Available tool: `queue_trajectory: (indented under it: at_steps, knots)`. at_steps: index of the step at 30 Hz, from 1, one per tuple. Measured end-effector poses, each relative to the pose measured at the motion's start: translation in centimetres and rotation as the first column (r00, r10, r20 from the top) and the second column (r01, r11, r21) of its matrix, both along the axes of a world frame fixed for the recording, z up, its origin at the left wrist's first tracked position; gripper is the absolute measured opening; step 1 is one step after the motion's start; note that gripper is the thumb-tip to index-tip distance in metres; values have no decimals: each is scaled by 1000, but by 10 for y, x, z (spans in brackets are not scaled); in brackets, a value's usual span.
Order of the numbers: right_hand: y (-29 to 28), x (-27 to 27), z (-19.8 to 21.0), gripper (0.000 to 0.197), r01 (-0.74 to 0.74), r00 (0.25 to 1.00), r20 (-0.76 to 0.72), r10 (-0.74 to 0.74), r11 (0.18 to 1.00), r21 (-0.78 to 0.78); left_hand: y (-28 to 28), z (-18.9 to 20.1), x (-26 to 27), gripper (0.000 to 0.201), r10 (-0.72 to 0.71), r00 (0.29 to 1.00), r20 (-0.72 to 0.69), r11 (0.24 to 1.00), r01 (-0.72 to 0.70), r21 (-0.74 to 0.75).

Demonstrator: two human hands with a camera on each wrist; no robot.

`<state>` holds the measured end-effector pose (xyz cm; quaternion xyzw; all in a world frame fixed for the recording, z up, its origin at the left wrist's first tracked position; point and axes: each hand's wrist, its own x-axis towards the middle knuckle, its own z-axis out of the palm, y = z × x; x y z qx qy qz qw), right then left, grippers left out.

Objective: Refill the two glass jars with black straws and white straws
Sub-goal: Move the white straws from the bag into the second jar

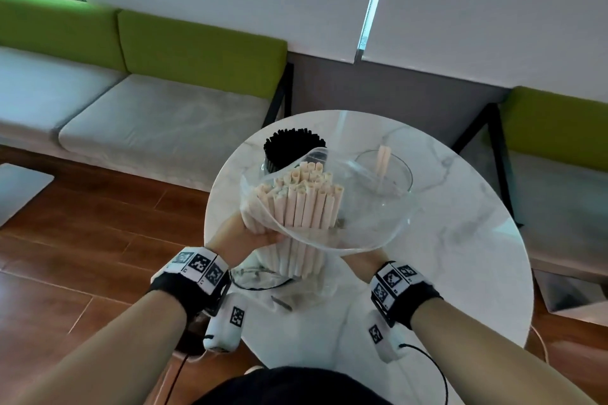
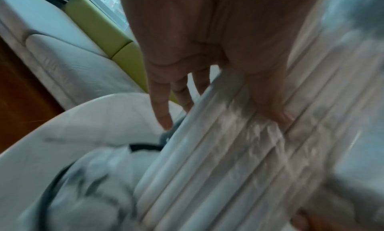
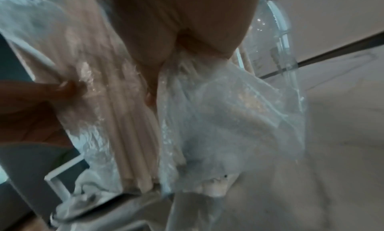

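Both hands hold a bundle of white straws (image 1: 297,210) upright above the near middle of the round marble surface (image 1: 460,240). The bundle sits in a clear plastic bag (image 1: 345,237) whose mouth is peeled open around the straw tops. The left hand (image 1: 243,233) grips the bundle's left side through the plastic, thumb and fingers curled round it. The right hand (image 1: 358,260) is under the bag's right edge; the right wrist view shows its fingers (image 3: 153,80) pinching the plastic against the straws. At the far side of the surface stand two glass jars: the left jar (image 1: 268,168) is packed with black straws (image 1: 294,146), the right jar (image 1: 385,174) holds only a few white ones. A crumpled empty bag (image 1: 263,276) lies on the surface below the hands.
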<state>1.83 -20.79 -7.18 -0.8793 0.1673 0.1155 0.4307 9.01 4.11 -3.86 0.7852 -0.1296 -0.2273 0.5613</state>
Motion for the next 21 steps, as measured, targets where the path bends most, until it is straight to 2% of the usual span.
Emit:
queue_trajectory:
  at_steps: [2,4,6,8,9,11,13,14,18,21]
  knots:
    - [-4,0,2,52,12,998,-65,-7,997,76,11,27,5,90,-25,999,47,998,23,50]
    - [-3,0,7,58,74,991,-125,-54,984,164,20,61,8,103,-8,988,152,997,-3,72]
    - [5,1,11,46,28,1000,-3,-27,985,169,19,95,4,113,-40,946,321,994,5,109]
    - [5,-1,11,50,18,998,53,-29,979,205,1,117,-2,114,-193,843,501,960,58,272]
    - [5,-2,12,53,20,997,66,-38,966,258,-11,119,-3,113,-299,771,563,920,76,384]
    - [2,-4,11,59,36,988,127,-82,943,332,-33,114,-1,106,-483,652,584,803,66,592]
    - [3,-5,15,71,25,976,191,-105,926,377,-46,98,4,95,-573,616,541,703,31,710]
    - [2,-3,15,76,57,971,189,-146,910,411,-49,90,5,90,-591,606,532,676,12,737]
    - [-15,-15,31,77,69,964,185,-189,855,515,-50,78,9,80,-582,579,571,686,-26,727]
    - [-32,-28,50,96,142,925,273,-263,908,395,-49,73,12,81,-573,565,593,699,-40,714]
